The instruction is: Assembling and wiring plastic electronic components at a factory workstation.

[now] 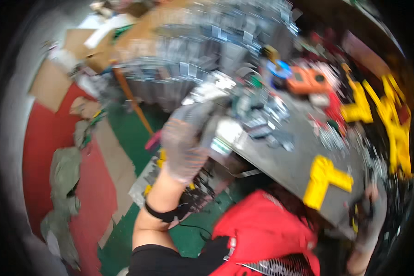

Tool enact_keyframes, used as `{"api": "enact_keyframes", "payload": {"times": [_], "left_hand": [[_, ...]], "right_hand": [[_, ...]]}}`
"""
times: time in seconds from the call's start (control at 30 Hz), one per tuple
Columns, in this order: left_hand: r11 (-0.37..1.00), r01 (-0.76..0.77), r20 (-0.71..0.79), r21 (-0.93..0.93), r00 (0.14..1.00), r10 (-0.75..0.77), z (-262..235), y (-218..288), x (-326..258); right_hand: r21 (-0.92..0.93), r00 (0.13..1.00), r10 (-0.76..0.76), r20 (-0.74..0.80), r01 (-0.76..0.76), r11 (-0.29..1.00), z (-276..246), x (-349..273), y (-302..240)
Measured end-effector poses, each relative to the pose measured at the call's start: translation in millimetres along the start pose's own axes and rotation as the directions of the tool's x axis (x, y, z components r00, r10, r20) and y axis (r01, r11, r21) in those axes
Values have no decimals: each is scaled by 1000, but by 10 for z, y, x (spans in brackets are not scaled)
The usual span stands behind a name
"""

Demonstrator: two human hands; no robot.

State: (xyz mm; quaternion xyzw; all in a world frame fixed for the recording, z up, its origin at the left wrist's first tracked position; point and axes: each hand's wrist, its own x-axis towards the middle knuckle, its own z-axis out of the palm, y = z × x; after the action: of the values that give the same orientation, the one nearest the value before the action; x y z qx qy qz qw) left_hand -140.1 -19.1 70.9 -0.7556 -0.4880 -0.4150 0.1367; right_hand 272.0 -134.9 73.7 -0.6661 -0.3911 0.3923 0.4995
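Observation:
My left hand [184, 142], in a grey glove with orange stripes, reaches over the left edge of the grey worktable [280, 161]. It is smeared by motion. Beside its fingers are a shiny silvery thing [214, 87] and a whitish piece [229, 131]; whether it holds either does not show. My right hand [372, 214], also gloved, is at the far right by the table's edge, blurred, its fingers unclear. Next to it is a small dark and yellow thing [355, 215]. A yellow angled part [324, 181] lies on the table between my hands.
Clear-wrapped grey pieces [188, 60] are heaped at the back. An orange device [308, 80] sits on the table, with small metallic parts [269, 119] nearby. More yellow parts [395, 124] lie at the right. Cardboard [50, 87] and a grey-green bag [64, 179] are at the left.

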Motion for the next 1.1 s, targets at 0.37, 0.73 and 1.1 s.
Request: {"api": "enact_keyframes", "payload": {"times": [0.37,0.73,1.1], "left_hand": [[185,742,761,-644,597,254,795,1479,-172],[567,481,684,-668,697,215,782,1692,-279],[-143,752,742,-644,659,123,828,1775,-518]], "right_hand": [[171,921,131,367,-205,964,772,45,-400],[-71,940,131,316,-114,991,432,-274,-171],[4,966,-141,218,144,990,654,-242,-103]]}}
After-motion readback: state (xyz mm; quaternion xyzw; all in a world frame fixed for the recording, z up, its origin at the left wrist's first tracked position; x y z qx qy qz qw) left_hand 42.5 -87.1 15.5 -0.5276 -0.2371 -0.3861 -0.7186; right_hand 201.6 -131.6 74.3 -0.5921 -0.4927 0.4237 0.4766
